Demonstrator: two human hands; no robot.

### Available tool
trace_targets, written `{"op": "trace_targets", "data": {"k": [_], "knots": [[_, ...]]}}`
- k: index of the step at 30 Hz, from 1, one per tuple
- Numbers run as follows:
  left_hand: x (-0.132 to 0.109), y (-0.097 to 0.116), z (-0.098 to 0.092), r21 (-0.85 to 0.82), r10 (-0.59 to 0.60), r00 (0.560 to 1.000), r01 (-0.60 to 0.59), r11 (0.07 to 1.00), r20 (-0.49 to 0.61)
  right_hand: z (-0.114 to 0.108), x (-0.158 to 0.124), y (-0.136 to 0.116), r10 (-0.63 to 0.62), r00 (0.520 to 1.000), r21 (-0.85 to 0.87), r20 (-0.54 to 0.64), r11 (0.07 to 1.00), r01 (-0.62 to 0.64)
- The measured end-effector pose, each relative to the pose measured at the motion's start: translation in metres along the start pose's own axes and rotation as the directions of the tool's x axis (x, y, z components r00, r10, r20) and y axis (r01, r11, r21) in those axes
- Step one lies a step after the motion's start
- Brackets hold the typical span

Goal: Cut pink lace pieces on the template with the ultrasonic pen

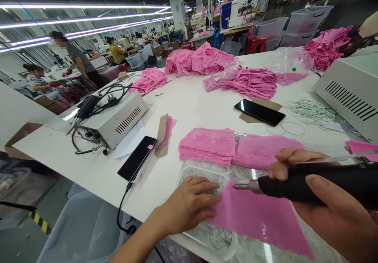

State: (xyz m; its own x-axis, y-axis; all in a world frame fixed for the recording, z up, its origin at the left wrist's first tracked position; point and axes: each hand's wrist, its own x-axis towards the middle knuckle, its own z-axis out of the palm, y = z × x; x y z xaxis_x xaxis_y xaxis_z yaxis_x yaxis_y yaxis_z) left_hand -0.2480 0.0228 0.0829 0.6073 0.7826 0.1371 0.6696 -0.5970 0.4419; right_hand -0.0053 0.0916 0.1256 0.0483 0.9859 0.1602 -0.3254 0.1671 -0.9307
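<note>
My right hand (330,200) is wrapped round a thick black handheld tool (298,182) with a narrow metal tip pointing left. The tip is over the upper left part of a flat pink fabric piece (260,215); whether it touches cannot be made out. My left hand (191,200) lies with fingers stretched out on the left edge of that piece. Under the fabric is a clear, glossy plate or tray (203,235). Just beyond stand a stack of pink lace pieces (206,147) and a second pink lace pile (262,150).
A grey metal box (112,125) with a similar corded tool sits left, another vented box (351,93) right. Two phones, one dark (137,158) and one on cardboard (260,112), lie nearby. Pink fabric bundles (201,60) and pale elastic bands (310,109) are farther back. People work behind.
</note>
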Motion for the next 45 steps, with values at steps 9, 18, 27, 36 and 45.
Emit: {"op": "trace_targets", "data": {"k": [9,18,27,36,45], "knots": [[0.013,-0.001,-0.016,0.060,0.047,0.973,-0.062,0.996,0.226,-0.008,-0.001,0.009,-0.063,0.990,-0.005,0.129,0.998,0.064],[0.028,0.005,-0.028,0.060,0.034,0.912,-0.064,0.996,0.408,-0.017,0.000,0.019,-0.127,0.973,-0.057,0.194,0.988,0.140],[0.029,0.008,-0.028,0.122,0.053,0.919,-0.109,0.986,0.391,-0.017,0.001,0.020,-0.112,0.972,-0.026,0.206,0.992,0.120],[0.029,0.007,-0.030,0.090,0.056,0.914,-0.100,0.991,0.401,-0.013,0.001,0.015,-0.114,0.977,-0.014,0.179,0.993,0.118],[0.031,0.007,-0.028,0.082,0.054,0.913,-0.095,0.992,0.404,-0.015,0.001,0.020,-0.133,0.970,-0.034,0.203,0.989,0.143]]}}
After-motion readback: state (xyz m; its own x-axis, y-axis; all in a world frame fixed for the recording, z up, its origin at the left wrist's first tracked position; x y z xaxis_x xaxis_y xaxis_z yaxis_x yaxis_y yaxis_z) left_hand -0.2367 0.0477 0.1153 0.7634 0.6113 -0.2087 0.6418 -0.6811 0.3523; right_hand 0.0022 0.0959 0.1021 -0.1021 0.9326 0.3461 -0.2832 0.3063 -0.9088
